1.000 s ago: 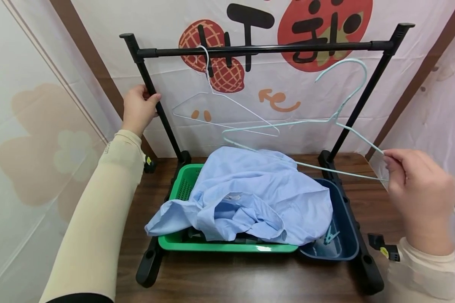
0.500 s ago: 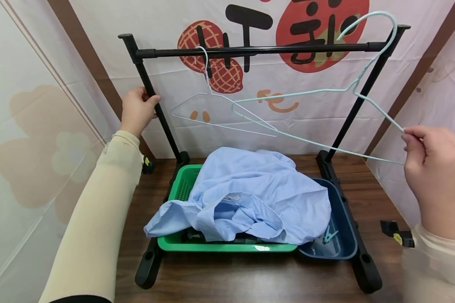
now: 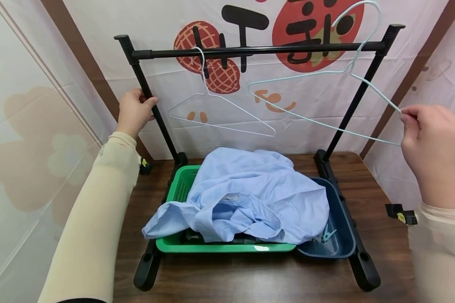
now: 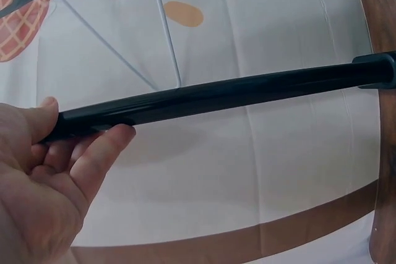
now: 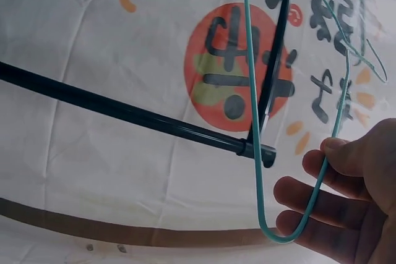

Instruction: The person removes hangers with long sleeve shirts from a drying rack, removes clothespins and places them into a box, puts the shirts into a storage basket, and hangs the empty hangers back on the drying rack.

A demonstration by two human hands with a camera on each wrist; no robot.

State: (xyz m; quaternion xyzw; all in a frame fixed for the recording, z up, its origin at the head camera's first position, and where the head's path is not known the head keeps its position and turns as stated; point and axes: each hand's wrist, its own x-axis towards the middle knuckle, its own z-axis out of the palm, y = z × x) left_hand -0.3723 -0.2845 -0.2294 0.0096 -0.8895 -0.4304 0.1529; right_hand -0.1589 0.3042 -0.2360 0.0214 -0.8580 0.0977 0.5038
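Note:
My right hand [image 3: 437, 151] pinches one end of a pale teal wire hanger [image 3: 307, 75], raised at the right with its hook above the rack's top bar. In the right wrist view the hanger's rounded corner [image 5: 281, 239] lies against the fingers. My left hand [image 3: 134, 110] grips the left post of a black clothes rack [image 3: 269, 49]; the left wrist view shows thumb and fingers around that post [image 4: 204, 98]. A white hanger [image 3: 221, 128] hangs from the bar, towards the left. Below lies a crumpled light blue shirt [image 3: 246, 181].
The shirt drapes over a green basket [image 3: 227, 248] and partly over a dark blue basin [image 3: 345, 235] holding a teal clothes peg [image 3: 327, 234]. Both stand between the rack's feet on a wooden table [image 3: 250, 277]. A printed cloth [image 3: 303, 143] hangs behind.
The right hand has lifted the teal hanger, bringing its hook from below the bar to above it, and moved slightly right. The left hand has stayed on the post.

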